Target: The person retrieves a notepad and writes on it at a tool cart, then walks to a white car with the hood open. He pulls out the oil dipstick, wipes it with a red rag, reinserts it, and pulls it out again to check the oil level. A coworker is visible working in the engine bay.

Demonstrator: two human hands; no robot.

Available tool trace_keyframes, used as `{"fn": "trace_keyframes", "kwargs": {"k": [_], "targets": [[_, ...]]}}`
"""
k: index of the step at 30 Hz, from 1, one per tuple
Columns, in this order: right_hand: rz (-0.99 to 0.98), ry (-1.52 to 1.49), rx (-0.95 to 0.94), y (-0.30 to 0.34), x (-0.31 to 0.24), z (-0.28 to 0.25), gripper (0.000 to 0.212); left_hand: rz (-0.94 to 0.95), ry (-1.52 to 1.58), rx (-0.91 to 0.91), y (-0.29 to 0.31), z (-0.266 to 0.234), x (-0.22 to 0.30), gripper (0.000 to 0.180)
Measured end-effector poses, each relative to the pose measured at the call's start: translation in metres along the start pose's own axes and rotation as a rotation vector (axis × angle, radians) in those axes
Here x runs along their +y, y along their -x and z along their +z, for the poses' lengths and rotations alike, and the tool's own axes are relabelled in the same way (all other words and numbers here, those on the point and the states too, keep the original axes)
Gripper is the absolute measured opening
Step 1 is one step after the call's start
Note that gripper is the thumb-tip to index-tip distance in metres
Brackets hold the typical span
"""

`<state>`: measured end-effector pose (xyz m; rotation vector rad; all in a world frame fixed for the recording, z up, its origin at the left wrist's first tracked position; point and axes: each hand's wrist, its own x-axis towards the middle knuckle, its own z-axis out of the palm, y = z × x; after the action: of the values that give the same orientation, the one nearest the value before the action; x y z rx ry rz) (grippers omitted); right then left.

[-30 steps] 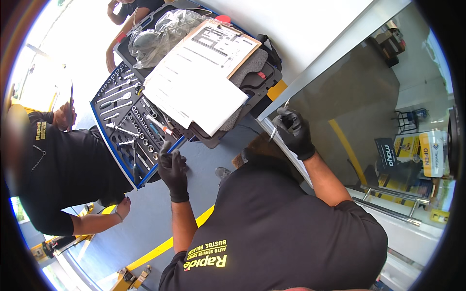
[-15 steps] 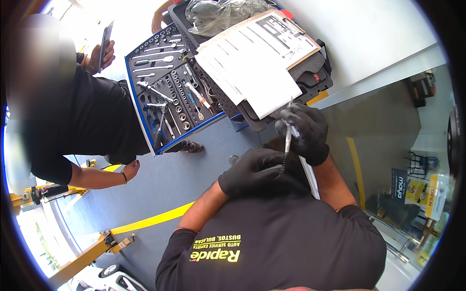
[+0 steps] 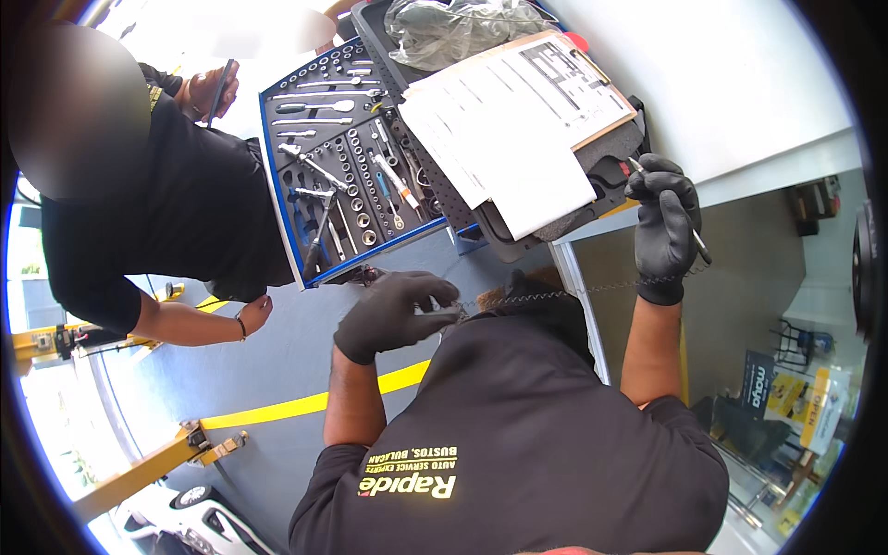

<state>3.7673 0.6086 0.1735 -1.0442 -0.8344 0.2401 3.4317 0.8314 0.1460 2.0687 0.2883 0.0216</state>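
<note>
In the head view, the right hand (image 3: 666,227) is closing its fingers around a slim pen (image 3: 704,250), which is tilting beside the corner of a dark open case (image 3: 638,120). A thin coiled cord (image 3: 546,295) is running from the pen's lower end across the front of the torso to the left hand (image 3: 398,314), whose thumb and fingers are pinching narrowly at its other end. Loose sheets (image 3: 499,129) on a clipboard (image 3: 610,128) are lying over the case, covering much of its grey foam (image 3: 606,150), and a crumpled clear plastic bag (image 3: 462,32) is resting just behind them. To the left, a tool drawer (image 3: 370,255) is holding sockets and ratchets in rows, with a co-worker (image 3: 203,194) standing close against it and holding a thin dark device (image 3: 220,92). A glass door (image 3: 740,277) is standing beyond the right forearm.
</note>
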Motion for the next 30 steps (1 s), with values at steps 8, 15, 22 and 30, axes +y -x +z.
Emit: {"fn": "trace_keyframes", "kwargs": {"k": [8, 15, 22, 30], "targets": [[0.173, -0.013, -0.347, -0.076, 0.04, 0.024, 0.015, -0.346, 0.198, 0.252, 0.026, -0.02, -0.019, 0.049], [0.031, 0.095, -0.626, -0.114, 0.096, 0.044, 0.022, -0.638, 0.187, 0.488, -0.035, 0.014, 0.025, 0.049], [0.0, -0.106, -0.846, -0.126, 0.091, 0.071, 0.017, -0.252, 0.221, 1.069, -0.08, 0.057, 0.01, 0.056], [-0.032, 0.016, -0.857, -0.148, 0.11, 0.081, 0.015, -0.083, -0.396, 1.041, -0.129, 0.042, 0.004, 0.082]]}}
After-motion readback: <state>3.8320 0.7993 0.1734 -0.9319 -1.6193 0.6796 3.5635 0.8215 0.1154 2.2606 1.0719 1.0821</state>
